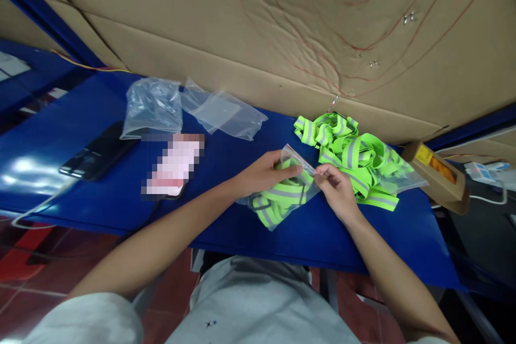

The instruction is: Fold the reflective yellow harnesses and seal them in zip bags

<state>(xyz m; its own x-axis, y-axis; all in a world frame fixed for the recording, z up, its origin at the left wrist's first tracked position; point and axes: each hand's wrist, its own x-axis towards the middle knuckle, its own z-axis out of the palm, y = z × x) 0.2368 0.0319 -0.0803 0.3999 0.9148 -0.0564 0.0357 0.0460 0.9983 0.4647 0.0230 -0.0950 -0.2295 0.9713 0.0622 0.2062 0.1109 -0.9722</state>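
Note:
A clear zip bag (299, 197) with a folded neon-green reflective strap (278, 201) inside lies over the blue table, between my hands. My left hand (266, 173) grips the bag near its zip edge, thumb on top. The right end of that edge is pinched between the thumb and fingers of my right hand (336, 189). Beyond my right hand is a loose pile of green straps with grey stripes (358, 153), part of it in another clear bag (407, 178).
Clear bags (153, 105) and flat plastic sleeves (229, 115) lie at the back left of the blue table (250, 231). Two phones (97, 153) (175, 166) are nearer, left. A cardboard box (439, 177) stands right. A cardboard wall (242, 21) rises behind.

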